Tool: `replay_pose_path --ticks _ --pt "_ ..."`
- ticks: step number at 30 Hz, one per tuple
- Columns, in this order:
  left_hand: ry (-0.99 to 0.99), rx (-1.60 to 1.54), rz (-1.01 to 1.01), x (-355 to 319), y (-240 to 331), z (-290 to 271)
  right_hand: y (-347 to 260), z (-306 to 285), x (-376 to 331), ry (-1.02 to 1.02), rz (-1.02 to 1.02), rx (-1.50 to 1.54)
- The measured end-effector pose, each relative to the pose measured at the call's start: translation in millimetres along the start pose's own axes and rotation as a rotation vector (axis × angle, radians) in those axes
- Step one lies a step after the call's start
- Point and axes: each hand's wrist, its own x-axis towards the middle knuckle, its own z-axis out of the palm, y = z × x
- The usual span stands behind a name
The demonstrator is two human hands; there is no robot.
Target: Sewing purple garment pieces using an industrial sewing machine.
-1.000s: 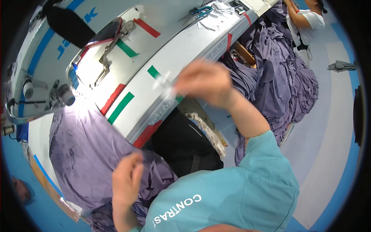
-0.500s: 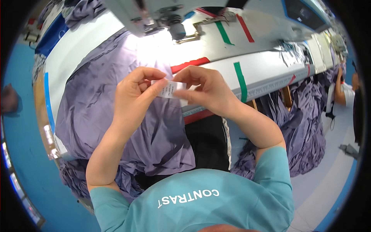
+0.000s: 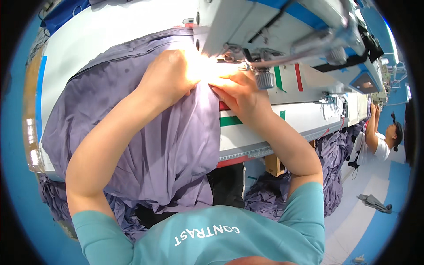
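Observation:
A purple garment lies spread over the white sewing table, draping down at its front edge. On its upper part, my left hand is closed, fingers curled under toward the lamp glare. My right hand comes in from the other side, its fingers drawn together at the garment's right edge. Both sets of fingertips meet under the sewing machine head, close to the needle area. Bright light washes out that spot, so what they pinch is hidden. The small white label cannot be seen.
Red and green tape strips mark the machine bed, with a ruler strip along its front edge. More purple garments hang in a heap at right. A co-worker sits farther right. A blue bin stands at far left.
Both hands have moved from holding up the white label over the garment to under the machine head. The label has gone from sight in the glare. The view has shifted.

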Motion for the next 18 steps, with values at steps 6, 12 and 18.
replay_pose_path --ticks 6,12,18 --pt "0.042 0.01 -0.013 3 -5 0 4 4 -3 -0.048 -0.058 -0.071" --pt "0.218 0.529 0.197 -6 -12 2 6 4 0 -0.018 -0.082 -0.055" --pt "0.013 0.54 0.517 -31 -30 1 10 6 0 0.006 -0.115 -0.051"
